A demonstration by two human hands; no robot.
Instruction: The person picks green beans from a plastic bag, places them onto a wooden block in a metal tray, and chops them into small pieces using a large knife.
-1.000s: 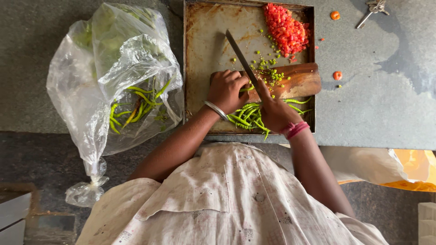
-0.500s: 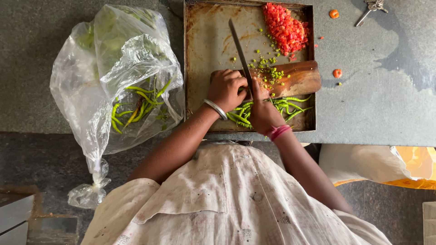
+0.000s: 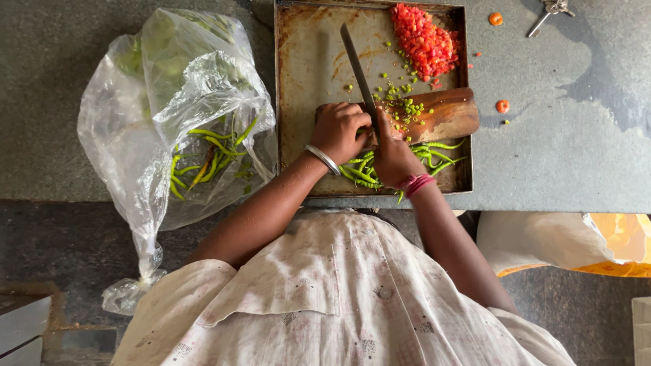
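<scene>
Both hands sit close together on the wooden cutting board (image 3: 444, 112), which lies in a worn metal tray (image 3: 308, 74). The right hand (image 3: 393, 154) is wrapped tight around the knife (image 3: 358, 74), blade pointing away from the body, while the left hand (image 3: 341, 132) is curled over the green chillies (image 3: 434, 150). Chopped red bits (image 3: 424, 41) are piled in the tray's far corner, and a clear plastic bag (image 3: 169, 122) with more chillies sits off to the left.
</scene>
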